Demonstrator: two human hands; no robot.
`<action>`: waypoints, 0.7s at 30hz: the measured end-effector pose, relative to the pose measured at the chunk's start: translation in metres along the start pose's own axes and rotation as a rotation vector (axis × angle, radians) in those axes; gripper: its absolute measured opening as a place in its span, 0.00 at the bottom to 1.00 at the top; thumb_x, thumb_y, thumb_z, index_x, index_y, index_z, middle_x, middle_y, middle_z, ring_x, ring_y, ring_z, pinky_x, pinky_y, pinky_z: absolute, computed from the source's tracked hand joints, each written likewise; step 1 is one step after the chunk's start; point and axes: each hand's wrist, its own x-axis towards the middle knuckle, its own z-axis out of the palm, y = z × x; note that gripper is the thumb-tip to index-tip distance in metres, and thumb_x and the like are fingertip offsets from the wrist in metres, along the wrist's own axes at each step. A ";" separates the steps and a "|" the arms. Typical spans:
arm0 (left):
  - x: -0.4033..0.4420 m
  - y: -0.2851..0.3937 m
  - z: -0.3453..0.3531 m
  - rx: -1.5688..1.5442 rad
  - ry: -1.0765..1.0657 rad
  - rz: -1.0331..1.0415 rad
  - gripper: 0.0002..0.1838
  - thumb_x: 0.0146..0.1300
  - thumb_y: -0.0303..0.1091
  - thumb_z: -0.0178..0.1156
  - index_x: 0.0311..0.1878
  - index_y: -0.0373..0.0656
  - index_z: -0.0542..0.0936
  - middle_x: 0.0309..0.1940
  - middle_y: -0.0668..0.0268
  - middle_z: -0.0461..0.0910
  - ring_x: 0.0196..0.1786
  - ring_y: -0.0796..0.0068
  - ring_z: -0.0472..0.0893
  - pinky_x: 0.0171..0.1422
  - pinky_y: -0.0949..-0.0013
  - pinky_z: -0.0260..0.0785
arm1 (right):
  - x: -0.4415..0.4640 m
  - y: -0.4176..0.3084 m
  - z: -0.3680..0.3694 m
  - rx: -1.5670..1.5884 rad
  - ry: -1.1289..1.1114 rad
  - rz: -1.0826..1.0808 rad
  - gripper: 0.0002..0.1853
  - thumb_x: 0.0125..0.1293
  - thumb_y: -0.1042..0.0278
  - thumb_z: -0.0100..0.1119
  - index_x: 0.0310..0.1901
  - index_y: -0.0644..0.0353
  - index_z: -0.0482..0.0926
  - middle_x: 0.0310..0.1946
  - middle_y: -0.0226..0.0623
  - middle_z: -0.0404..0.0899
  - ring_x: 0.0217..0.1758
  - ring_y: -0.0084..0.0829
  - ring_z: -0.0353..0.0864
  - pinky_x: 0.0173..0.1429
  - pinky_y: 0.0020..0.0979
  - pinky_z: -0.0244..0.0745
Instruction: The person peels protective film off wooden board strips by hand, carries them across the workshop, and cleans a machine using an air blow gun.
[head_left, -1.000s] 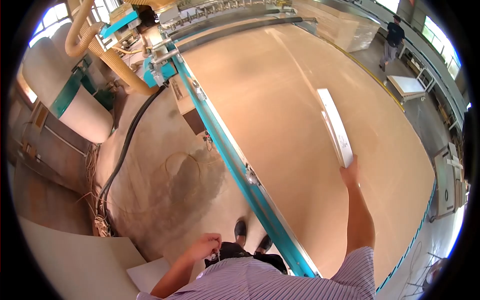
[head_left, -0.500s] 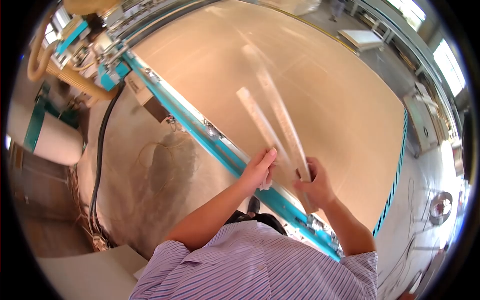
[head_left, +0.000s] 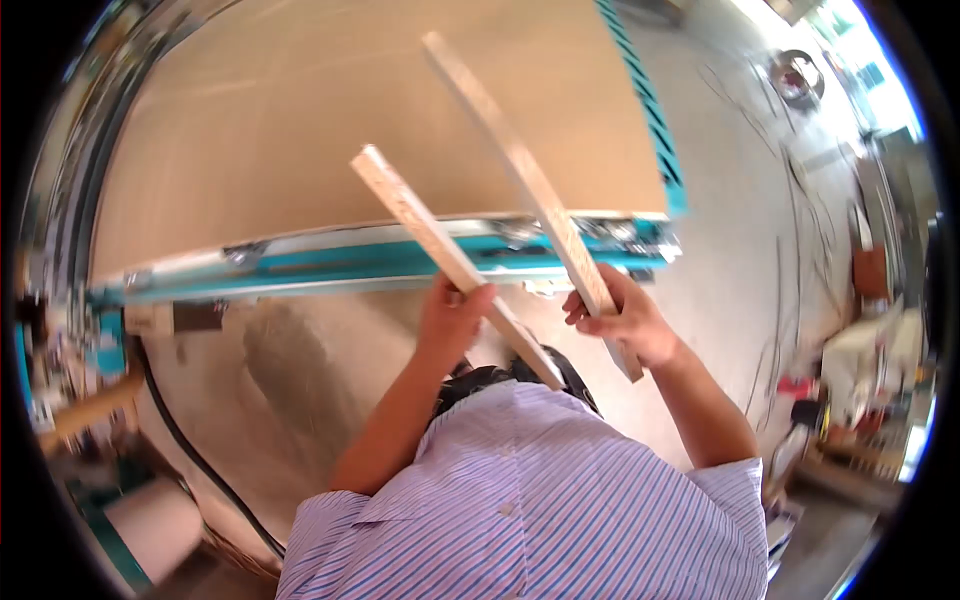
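Two narrow wooden strips are held up in front of my body, slanting away to the upper left. My left hand [head_left: 455, 318] is closed around the shorter wooden strip [head_left: 415, 218], whose near end reaches toward my shirt. In my right hand [head_left: 628, 318] is the longer wooden strip [head_left: 515, 155], gripped near its lower end. Both strips show rough, pale faces, and they stay apart from each other. Beyond them lies a large brown board [head_left: 330, 120] on a machine table with a teal front rail [head_left: 350, 268].
Black-and-teal striped edging [head_left: 645, 100] runs along the board's right side. A round metal container [head_left: 797, 78] stands on the floor at the upper right, with cords nearby. A black hose [head_left: 180, 430] curves across the floor at left. Assorted items [head_left: 870, 370] are piled at far right.
My view has turned right, so the table rail now lies nearly level. Both strips have come closer to my body, the shorter one now extending below my left hand.
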 end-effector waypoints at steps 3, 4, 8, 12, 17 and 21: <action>-0.005 -0.024 0.055 0.114 -0.080 0.070 0.11 0.67 0.37 0.65 0.45 0.43 0.76 0.29 0.70 0.78 0.23 0.84 0.73 0.24 0.76 0.64 | -0.075 0.006 -0.070 0.116 0.148 0.002 0.39 0.47 0.62 0.73 0.62 0.65 0.70 0.45 0.42 0.81 0.43 0.30 0.82 0.51 0.31 0.77; -0.007 -0.033 0.079 0.143 -0.096 0.089 0.12 0.67 0.39 0.64 0.46 0.43 0.76 0.29 0.71 0.78 0.25 0.84 0.73 0.25 0.77 0.64 | -0.100 0.015 -0.097 0.190 0.159 -0.032 0.41 0.45 0.58 0.73 0.62 0.66 0.70 0.44 0.43 0.81 0.40 0.30 0.81 0.48 0.31 0.77; -0.002 -0.084 0.191 0.148 -0.100 0.082 0.12 0.69 0.42 0.62 0.46 0.45 0.75 0.31 0.73 0.75 0.29 0.85 0.73 0.29 0.78 0.62 | -0.207 0.056 -0.198 0.434 0.336 -0.152 0.44 0.43 0.56 0.70 0.63 0.68 0.69 0.42 0.44 0.81 0.34 0.29 0.77 0.42 0.28 0.72; -0.027 -0.124 0.339 0.112 -0.246 0.036 0.13 0.70 0.44 0.61 0.44 0.44 0.75 0.30 0.73 0.74 0.27 0.86 0.70 0.28 0.79 0.61 | -0.318 0.099 -0.301 0.639 0.399 -0.295 0.39 0.52 0.59 0.68 0.64 0.68 0.68 0.42 0.44 0.80 0.36 0.28 0.78 0.43 0.28 0.75; -0.038 -0.166 0.487 0.157 -0.357 -0.072 0.17 0.69 0.50 0.60 0.44 0.45 0.75 0.30 0.73 0.72 0.29 0.83 0.73 0.28 0.77 0.62 | -0.407 0.127 -0.389 0.867 0.523 -0.433 0.37 0.58 0.59 0.64 0.66 0.68 0.65 0.43 0.45 0.79 0.36 0.28 0.78 0.43 0.28 0.74; -0.021 -0.191 0.595 0.253 -0.510 -0.139 0.15 0.69 0.49 0.60 0.40 0.47 0.74 0.30 0.74 0.72 0.30 0.83 0.73 0.29 0.75 0.65 | -0.448 0.160 -0.480 0.966 0.723 -0.451 0.36 0.61 0.60 0.61 0.69 0.67 0.65 0.45 0.43 0.80 0.37 0.29 0.78 0.43 0.28 0.74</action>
